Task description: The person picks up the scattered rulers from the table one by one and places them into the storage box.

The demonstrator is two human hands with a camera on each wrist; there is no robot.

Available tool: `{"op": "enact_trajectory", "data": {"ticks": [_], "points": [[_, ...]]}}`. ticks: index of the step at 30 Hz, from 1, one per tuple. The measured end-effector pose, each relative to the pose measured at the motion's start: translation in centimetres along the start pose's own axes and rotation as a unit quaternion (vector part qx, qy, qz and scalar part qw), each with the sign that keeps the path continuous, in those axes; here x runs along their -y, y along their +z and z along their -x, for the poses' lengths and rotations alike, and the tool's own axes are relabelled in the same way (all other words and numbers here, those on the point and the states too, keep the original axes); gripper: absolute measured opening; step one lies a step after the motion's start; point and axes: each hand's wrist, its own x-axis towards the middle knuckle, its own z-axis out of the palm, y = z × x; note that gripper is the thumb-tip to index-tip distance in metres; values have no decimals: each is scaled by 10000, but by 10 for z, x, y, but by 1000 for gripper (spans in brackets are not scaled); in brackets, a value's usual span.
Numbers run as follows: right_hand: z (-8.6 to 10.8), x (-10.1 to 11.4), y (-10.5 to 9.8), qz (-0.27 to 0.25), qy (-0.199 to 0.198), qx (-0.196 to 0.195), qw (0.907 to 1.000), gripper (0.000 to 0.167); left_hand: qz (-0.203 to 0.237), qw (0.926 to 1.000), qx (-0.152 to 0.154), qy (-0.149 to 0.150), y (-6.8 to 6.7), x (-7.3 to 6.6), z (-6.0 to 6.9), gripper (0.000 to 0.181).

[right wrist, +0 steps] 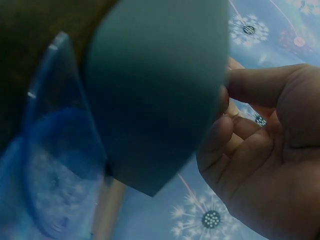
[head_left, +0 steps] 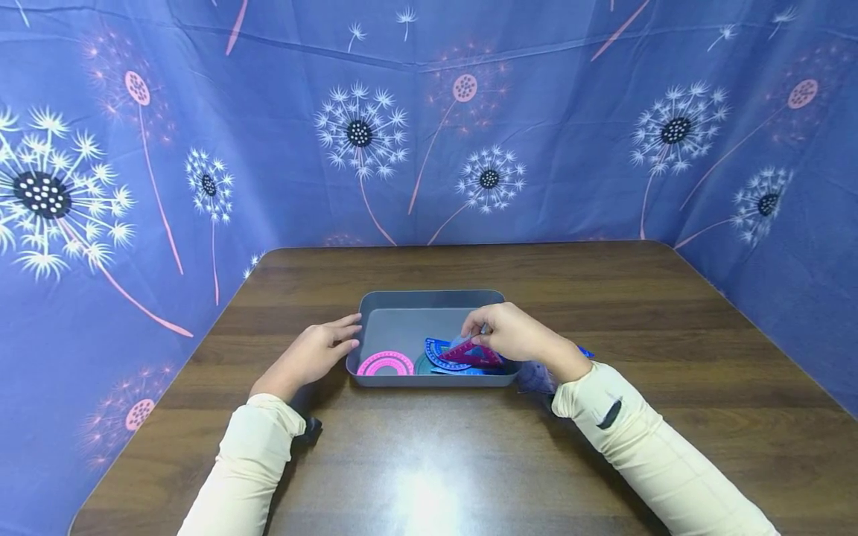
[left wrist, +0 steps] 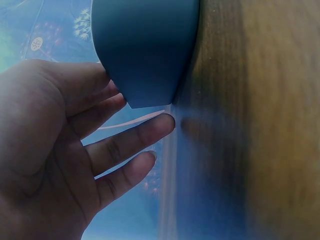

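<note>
A grey rectangular tray stands on the table. My left hand touches its left wall from outside with fairly straight fingers; in the left wrist view the hand has its fingers at the tray's corner. Over the tray's right part, my right hand pinches a magenta set square by its upper corner. A pale, clear piece shows at the fingertips; whether it is held too, I cannot tell. The right wrist view hides the fingertips behind the tray wall.
In the tray lie a pink protractor, a blue protractor and a greenish clear piece. Outside its right wall is a translucent blue item, partly under the right wrist. A patterned blue cloth hangs behind the wooden table.
</note>
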Motion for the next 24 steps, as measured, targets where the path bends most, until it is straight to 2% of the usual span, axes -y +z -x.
{"op": "enact_trajectory", "data": {"ticks": [6, 14, 24], "points": [[-1, -2, 13, 186, 12, 102, 9998, 16, -25, 10000, -60, 43, 1, 0, -1, 39], [1, -4, 23, 358, -52, 631, 9974, 18, -22, 9999, -71, 67, 2, 2, -1, 38], [2, -3, 23, 418, -80, 718, 9965, 21, 5, 10000, -29, 6, 1, 1, -1, 39]]}}
